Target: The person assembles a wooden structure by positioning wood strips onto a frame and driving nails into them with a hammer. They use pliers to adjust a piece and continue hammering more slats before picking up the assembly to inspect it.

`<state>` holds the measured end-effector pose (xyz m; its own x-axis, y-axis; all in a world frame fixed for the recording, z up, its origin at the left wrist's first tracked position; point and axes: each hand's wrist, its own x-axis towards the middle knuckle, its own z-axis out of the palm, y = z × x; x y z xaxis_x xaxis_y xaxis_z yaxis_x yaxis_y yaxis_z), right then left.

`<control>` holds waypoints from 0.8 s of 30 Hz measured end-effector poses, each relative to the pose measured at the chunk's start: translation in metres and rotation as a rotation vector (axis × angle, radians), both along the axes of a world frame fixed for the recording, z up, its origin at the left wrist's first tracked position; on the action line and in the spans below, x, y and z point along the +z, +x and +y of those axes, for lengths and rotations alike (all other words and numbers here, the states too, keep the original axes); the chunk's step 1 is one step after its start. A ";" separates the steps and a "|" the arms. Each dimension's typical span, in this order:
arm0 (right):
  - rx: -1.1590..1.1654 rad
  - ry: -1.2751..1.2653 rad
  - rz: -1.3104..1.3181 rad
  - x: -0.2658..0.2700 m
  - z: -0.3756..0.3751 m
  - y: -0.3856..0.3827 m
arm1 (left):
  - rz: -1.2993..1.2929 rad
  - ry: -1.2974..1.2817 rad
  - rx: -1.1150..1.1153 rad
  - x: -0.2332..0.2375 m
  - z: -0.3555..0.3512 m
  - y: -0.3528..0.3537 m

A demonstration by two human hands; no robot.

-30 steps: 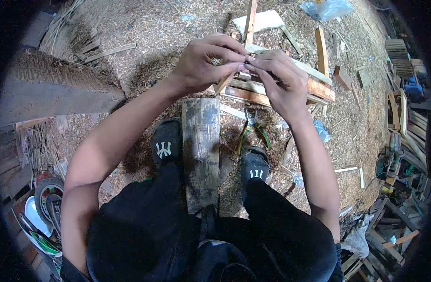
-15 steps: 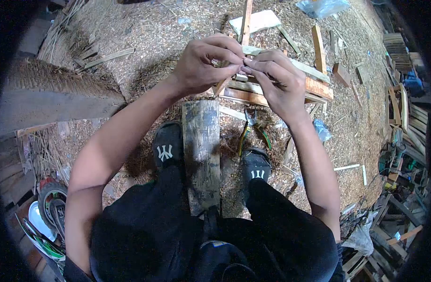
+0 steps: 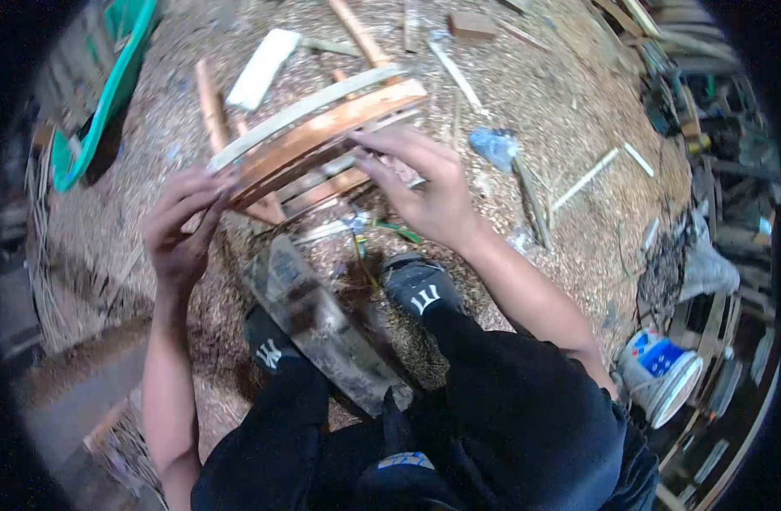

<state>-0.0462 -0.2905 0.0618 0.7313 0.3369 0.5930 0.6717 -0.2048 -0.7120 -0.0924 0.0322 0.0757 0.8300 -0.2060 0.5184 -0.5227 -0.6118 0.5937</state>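
Wood planks [image 3: 322,126] were seen between left hand [image 3: 183,226] and right hand [image 3: 431,189], fingers [image 3: 412,152] were bent on both, whether anything was pinched could not be told.

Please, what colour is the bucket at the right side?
The bucket is white with a mainly blue label, seen in the head view.
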 end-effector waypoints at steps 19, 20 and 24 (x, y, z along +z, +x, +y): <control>-1.021 -0.448 0.502 -0.147 -0.262 -0.054 | 0.181 0.203 0.073 0.010 0.014 -0.010; -1.006 -0.477 0.537 -0.149 -0.264 -0.052 | 0.181 0.205 0.073 0.010 0.013 -0.010; -0.947 -0.526 0.605 -0.150 -0.267 -0.048 | 0.181 0.199 0.062 0.012 0.009 -0.010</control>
